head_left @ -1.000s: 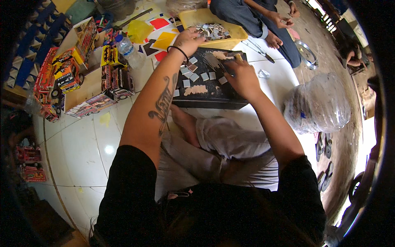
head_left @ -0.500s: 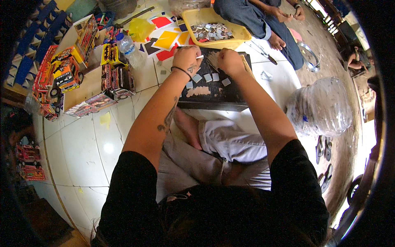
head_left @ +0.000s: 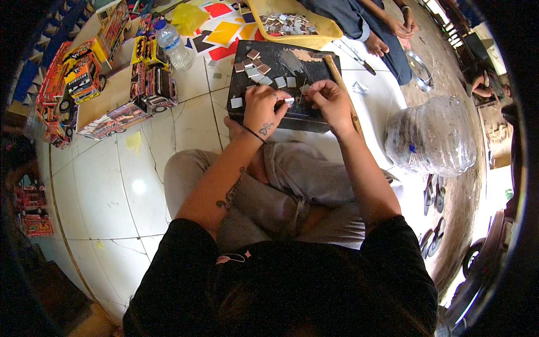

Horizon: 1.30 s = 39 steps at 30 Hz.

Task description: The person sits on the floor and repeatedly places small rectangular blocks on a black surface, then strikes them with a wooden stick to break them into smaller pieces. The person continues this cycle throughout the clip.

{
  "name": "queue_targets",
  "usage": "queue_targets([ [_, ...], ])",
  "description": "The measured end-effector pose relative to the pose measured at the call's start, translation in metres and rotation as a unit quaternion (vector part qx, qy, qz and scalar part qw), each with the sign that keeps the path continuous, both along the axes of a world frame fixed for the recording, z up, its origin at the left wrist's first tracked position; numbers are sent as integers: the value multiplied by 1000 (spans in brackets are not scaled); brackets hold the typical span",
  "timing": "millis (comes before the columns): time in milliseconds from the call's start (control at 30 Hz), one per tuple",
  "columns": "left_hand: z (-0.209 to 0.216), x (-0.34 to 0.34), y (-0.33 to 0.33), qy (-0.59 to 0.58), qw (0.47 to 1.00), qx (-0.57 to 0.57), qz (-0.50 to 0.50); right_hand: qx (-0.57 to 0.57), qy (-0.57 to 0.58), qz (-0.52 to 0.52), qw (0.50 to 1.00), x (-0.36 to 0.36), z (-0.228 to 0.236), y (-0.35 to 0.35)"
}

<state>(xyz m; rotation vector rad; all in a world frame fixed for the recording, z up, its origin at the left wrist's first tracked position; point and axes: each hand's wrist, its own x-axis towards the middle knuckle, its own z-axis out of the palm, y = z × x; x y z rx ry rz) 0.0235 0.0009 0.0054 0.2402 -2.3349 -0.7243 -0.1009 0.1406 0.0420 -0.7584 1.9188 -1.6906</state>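
Over a low black box (head_left: 241,53), my left hand (head_left: 261,111) closes its fingers on a small silver-faced square tile (head_left: 289,101). To its right, my right hand (head_left: 333,103) is in a pinch, with a thin pin-like rod (head_left: 304,94) at its fingertips. Just beyond the hands, several square tiles (head_left: 265,69) lie on the box top, some brown side up and some silver. Behind them is a loose bundle of thin dark rods (head_left: 293,62). One separate tile (head_left: 236,103) lies left of my left hand.
A wooden stick (head_left: 332,68) lies along the box's right edge. Beyond stands a yellow tub (head_left: 331,31) of tiles. Toy trucks (head_left: 84,84) and a water bottle (head_left: 174,48) are at left. A big plastic-wrapped bundle (head_left: 432,135) stands at right. Another person sits at far right.
Both hands have come nearer to me, and the right hand now pinches a thin rod. The view has shifted, showing more of the box top. The left hand still holds a tile.
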Motion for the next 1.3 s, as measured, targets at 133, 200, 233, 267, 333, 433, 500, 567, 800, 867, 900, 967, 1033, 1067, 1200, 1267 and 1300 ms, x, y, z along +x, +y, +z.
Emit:
queue_targets([
  [133,3,0,-2,12,1000,5,-15,-51,74,12,996,14,-2,-9],
  [200,4,0,-3,-13,1000,7,-14,-12,139,-2,990,18,1,-13],
  [233,4,0,-3,-2,1000,-2,-11,10,168,-7,986,19,3,-13],
  [267,4,0,-3,-13,1000,1,-10,32,197,-12,980,20,6,-14],
  [333,4,0,-4,-23,1000,2,-6,59,206,-3,977,21,10,-15],
  [433,4,-1,-4,-10,1000,-2,-9,63,215,4,975,23,14,-18],
  [500,4,-1,-4,1,1000,-8,-8,66,227,5,972,24,16,-18],
  [567,3,-1,-4,3,1000,-11,-5,83,247,2,965,24,16,-19],
  [800,2,-1,-4,-5,1000,-16,-5,73,279,7,957,25,17,-19],
  [867,1,-1,-4,-3,1000,-19,-2,65,283,8,957,25,18,-19],
  [900,1,-1,-4,-3,1000,-20,-1,62,288,8,955,25,18,-19],
  [967,1,-2,-4,0,1000,-23,0,57,300,6,952,24,19,-20],
  [1033,0,-2,-4,2,1000,-27,1,74,289,2,955,24,19,-19],
  [1067,0,-2,-4,6,1000,-22,-2,76,289,-1,954,24,18,-19],
  [1200,-1,-2,-4,9,1000,-15,-7,72,314,3,947,23,16,-20],
  [1267,-1,-2,-5,10,1000,-18,-6,68,346,8,936,22,16,-21],
  [1300,0,-2,-5,11,1000,-20,-6,64,358,15,931,22,16,-22],
])
